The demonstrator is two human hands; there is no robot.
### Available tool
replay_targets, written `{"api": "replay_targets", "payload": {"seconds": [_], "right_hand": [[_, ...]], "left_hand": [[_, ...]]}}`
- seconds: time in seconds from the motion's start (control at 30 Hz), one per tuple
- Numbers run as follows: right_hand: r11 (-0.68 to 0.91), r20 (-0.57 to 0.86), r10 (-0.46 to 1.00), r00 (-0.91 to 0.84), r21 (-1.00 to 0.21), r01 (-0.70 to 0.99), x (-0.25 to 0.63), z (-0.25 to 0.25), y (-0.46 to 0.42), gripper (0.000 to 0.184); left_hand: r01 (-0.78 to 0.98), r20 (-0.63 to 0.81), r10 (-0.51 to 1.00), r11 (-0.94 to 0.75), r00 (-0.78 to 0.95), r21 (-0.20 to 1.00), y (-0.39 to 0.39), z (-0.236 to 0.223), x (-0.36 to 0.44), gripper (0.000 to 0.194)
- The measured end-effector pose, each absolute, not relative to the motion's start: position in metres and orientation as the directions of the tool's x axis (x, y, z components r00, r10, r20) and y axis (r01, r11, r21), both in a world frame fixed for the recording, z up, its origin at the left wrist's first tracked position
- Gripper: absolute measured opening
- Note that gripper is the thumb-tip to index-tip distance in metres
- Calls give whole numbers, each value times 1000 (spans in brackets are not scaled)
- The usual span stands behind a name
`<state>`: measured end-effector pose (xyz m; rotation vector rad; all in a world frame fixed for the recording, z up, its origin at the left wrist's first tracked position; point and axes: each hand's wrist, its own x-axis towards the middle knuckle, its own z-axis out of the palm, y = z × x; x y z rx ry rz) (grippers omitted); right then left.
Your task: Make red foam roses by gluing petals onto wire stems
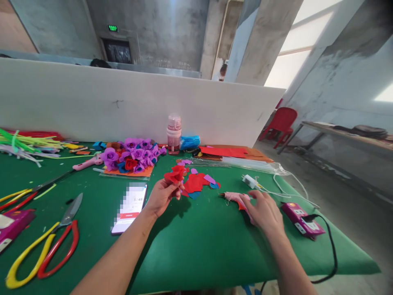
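My left hand (162,194) is raised over the green table (190,246) with its fingers pinched on a red felt flower (175,174). My right hand (264,211) lies on the table, its fingers wrapped round the handle of a pink glue gun (233,197) whose nozzle points left. Between the hands lies a pile of red felt petals (196,183) with some pink and blue pieces.
A phone (130,207) lies left of my left hand. Scissors with yellow and red handles (46,250) lie at the near left. Purple felt flowers (132,157), a pink bottle (173,134), felt sheets (233,152), a white plug (250,181) and a magenta box (302,220) surround the work area.
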<state>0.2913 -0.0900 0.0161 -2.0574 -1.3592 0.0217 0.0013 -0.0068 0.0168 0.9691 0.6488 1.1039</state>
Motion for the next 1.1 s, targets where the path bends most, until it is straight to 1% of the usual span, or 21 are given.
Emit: {"api": "replay_targets", "payload": {"seconds": [0.03, 0.1, 0.13, 0.2, 0.27, 0.3, 0.43, 0.53, 0.63, 0.83, 0.97, 1.1], "right_hand": [[-135, 349, 847, 401, -588, 798, 275, 22, -84, 34], [66, 307, 918, 250, -743, 666, 235, 30, -70, 35], [135, 286, 942, 175, -801, 583, 213, 33, -61, 34], [195, 257, 963, 76, -866, 460, 171, 34, -43, 37], [209, 249, 967, 56, -899, 385, 138, 32, -26, 46], [200, 242, 967, 78, -915, 351, 126, 31, -19, 46], [247, 255, 966, 39, -958, 147, 109, 22, -5, 35], [266, 268, 962, 49, -963, 43, 112, 14, -8, 30], [240, 239, 971, 20, -969, -52, 116, 7, -13, 28], [210, 207, 978, 37, -971, -118, 115, 6, -16, 26], [202, 201, 979, 25, -961, -188, 116, 9, -16, 23], [193, 193, 981, 19, -956, -223, 117, 10, -17, 25]], "left_hand": [[-426, 33, 945, 116, 325, 897, -7, 16, 2, 25], [-411, 43, 955, 86, 293, 908, -6, 15, 3, 24], [-404, 46, 959, 74, 279, 912, -6, 14, 3, 24], [-395, 45, 969, 57, 244, 917, -5, 14, 4, 24], [-390, 51, 976, 36, 210, 920, -3, 13, 3, 24], [-389, 60, 979, 22, 197, 921, -2, 13, 3, 23], [-367, 88, 982, -21, 167, 930, -1, 10, 2, 21], [-327, 54, 982, 8, 180, 945, -1, 6, 3, 24], [-316, 30, 982, 31, 185, 948, -1, 3, 6, 27], [-318, 21, 983, 39, 183, 947, -2, 2, 8, 26], [-309, 38, 974, 34, 224, 951, -4, 4, 9, 25], [-292, 43, 970, 29, 237, 956, -4, 4, 8, 24]]}}
